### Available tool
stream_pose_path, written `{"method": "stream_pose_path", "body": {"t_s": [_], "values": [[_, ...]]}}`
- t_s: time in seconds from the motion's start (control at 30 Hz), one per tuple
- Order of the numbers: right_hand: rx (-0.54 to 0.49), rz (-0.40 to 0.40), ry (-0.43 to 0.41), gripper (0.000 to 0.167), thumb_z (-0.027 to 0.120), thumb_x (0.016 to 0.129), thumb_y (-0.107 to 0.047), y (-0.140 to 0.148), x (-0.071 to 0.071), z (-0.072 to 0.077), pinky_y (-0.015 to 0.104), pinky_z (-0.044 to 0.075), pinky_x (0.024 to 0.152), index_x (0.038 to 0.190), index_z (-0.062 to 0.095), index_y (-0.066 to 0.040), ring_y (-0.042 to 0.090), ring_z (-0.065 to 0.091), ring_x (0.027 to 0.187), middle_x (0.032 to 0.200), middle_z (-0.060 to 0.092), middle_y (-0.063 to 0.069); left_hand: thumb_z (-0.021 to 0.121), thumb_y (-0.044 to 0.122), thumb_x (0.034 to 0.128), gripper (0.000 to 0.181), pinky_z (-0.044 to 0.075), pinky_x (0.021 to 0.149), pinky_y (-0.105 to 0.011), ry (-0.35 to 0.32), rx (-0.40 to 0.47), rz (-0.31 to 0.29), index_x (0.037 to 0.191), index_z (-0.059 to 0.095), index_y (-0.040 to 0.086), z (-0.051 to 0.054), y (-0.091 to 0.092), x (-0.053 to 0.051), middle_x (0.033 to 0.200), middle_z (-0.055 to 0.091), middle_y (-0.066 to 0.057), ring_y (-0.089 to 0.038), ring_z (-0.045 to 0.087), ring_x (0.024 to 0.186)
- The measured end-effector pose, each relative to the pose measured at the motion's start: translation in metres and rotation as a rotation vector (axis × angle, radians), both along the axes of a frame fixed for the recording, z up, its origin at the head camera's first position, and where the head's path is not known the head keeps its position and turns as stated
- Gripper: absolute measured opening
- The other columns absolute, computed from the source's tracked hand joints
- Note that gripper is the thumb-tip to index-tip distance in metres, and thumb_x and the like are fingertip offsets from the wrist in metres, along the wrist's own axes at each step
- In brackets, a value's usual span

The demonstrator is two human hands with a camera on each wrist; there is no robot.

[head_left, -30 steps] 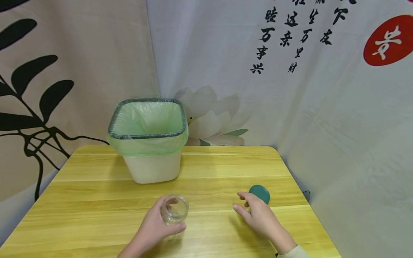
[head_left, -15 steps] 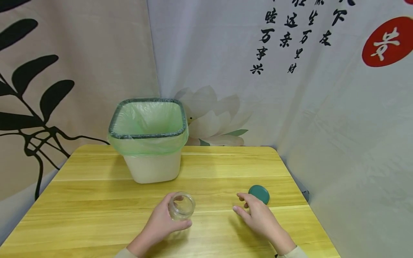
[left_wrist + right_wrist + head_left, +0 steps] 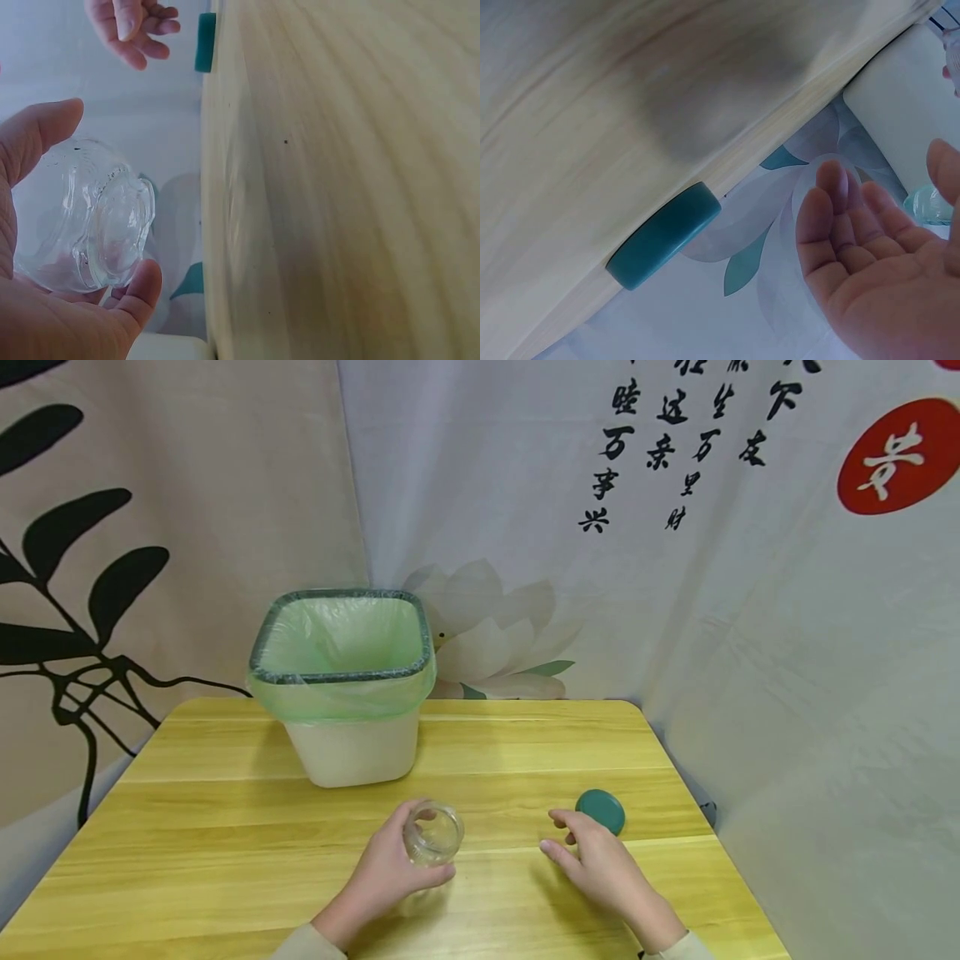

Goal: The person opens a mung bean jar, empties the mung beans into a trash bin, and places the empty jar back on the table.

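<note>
My left hand (image 3: 390, 867) grips a clear glass jar (image 3: 435, 835), thumb on one side and fingers on the other. The jar has no lid on it, and I see nothing inside. In the left wrist view a gap separates the jar (image 3: 112, 217) from the tabletop, so it is held in the air. A round green lid (image 3: 602, 810) lies on the right part of the table. My right hand (image 3: 603, 868) hovers near the lid with relaxed, slightly bent fingers, holding nothing. From the right wrist, the lid (image 3: 664, 236) appears flat on the wood, apart from the fingers (image 3: 817, 225).
A white bin (image 3: 360, 752) with a green liner (image 3: 337, 697) and a dark rim stands at the back left of the wooden table (image 3: 525, 743). Behind the table hangs a printed cloth (image 3: 510, 485) with a flower and black writing.
My left hand has carried the jar to the right and slightly away from me, closer to the right hand. The right hand and the lid have stayed in place.
</note>
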State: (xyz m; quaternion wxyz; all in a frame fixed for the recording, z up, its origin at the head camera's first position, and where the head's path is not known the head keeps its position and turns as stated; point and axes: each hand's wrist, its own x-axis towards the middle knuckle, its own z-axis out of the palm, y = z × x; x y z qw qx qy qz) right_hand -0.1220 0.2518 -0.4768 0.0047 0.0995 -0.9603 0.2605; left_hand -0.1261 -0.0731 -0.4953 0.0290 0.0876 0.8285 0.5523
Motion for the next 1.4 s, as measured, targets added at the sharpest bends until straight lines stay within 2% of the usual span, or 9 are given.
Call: {"method": "stream_pose_path", "body": {"t_s": [0.3, 0.5, 0.97, 1.17, 1.4], "values": [[0.020, -0.007, 0.002, 0.051, 0.073, 0.102, -0.040, -0.001, 0.001, 0.000, 0.038, 0.061, 0.086, 0.144, 0.065, -0.013, 0.016, 0.071, 0.108, 0.134, 0.072, 0.003, 0.101, 0.025, 0.0687, 0.098, 0.059, 0.103, -0.056, 0.020, -0.011, -0.028, 0.152, 0.050, 0.014, 0.000, 0.006, -0.008, 0.146, 0.064, -0.010, -0.042, 0.063, 0.132], [0.018, 0.002, 0.002, 0.054, 0.072, 0.102, -0.045, -0.001, 0.001, 0.001, 0.038, 0.061, 0.086, 0.144, 0.064, -0.012, 0.018, 0.071, 0.109, 0.134, 0.072, 0.003, 0.102, 0.025, 0.0674, 0.099, 0.058, 0.104, -0.057, 0.036, -0.028, -0.023, 0.151, 0.051, 0.014, 0.001, 0.012, -0.013, 0.145, 0.066, -0.008, -0.041, 0.064, 0.131], [0.021, -0.008, 0.004, 0.050, 0.074, 0.101, -0.038, -0.002, 0.002, 0.001, 0.037, 0.061, 0.085, 0.143, 0.065, -0.014, 0.017, 0.071, 0.108, 0.132, 0.072, 0.001, 0.101, 0.026, 0.0679, 0.099, 0.059, 0.101, -0.056, 0.053, -0.077, -0.049, 0.152, 0.050, 0.010, -0.003, 0.022, -0.026, 0.144, 0.066, -0.010, -0.040, 0.066, 0.127], [0.019, -0.007, 0.002, 0.050, 0.074, 0.101, -0.038, -0.002, 0.002, 0.001, 0.037, 0.061, 0.085, 0.143, 0.065, -0.014, 0.017, 0.071, 0.108, 0.132, 0.072, 0.001, 0.101, 0.027, 0.0678, 0.100, 0.058, 0.102, -0.057, 0.044, -0.105, -0.051, 0.152, 0.050, 0.009, -0.003, 0.026, -0.030, 0.146, 0.065, -0.013, -0.040, 0.066, 0.126], [0.016, 0.008, -0.007, 0.054, 0.072, 0.102, -0.044, -0.001, 0.001, 0.000, 0.037, 0.060, 0.086, 0.145, 0.064, -0.012, 0.018, 0.071, 0.108, 0.134, 0.072, 0.006, 0.102, 0.027, 0.0660, 0.102, 0.057, 0.106, -0.057, 0.045, -0.144, -0.014, 0.152, 0.051, 0.008, -0.005, 0.033, -0.036, 0.147, 0.061, -0.014, -0.037, 0.064, 0.127]]}}
